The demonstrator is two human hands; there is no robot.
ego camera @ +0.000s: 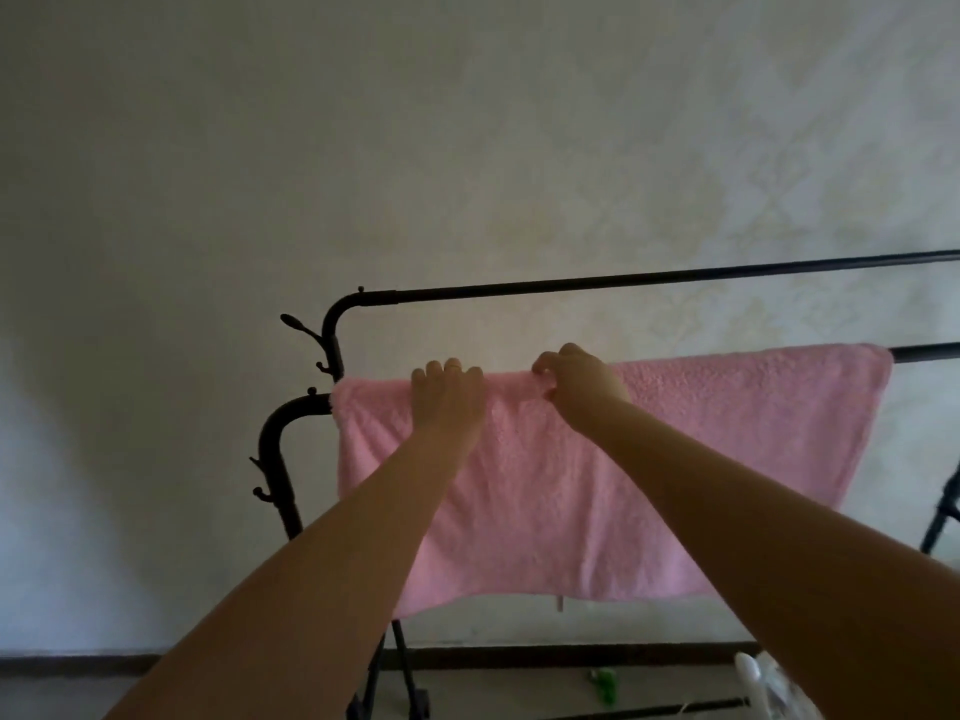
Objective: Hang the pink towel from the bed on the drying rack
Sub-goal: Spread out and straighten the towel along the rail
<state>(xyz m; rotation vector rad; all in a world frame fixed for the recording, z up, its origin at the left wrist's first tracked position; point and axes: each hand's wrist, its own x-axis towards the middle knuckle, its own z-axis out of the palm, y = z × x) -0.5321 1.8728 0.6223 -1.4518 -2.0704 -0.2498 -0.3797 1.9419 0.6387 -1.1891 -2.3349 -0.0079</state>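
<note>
The fluffy pink towel (675, 459) hangs spread over the near bar of the black metal drying rack (623, 279), its lower edge dangling well below the bar. My left hand (448, 400) lies over the towel's top fold near the left end, fingers curled over the bar. Just to its right, my right hand (582, 381) pinches the towel's top edge between thumb and fingers. The near bar is hidden under the towel except at its right end.
The rack's far bar runs higher, close to a pale patterned wall (467, 148). Small hooks (298, 324) stick out on the rack's left posts. On the floor lie a green object (605, 685) and white items (763, 678) at the bottom right.
</note>
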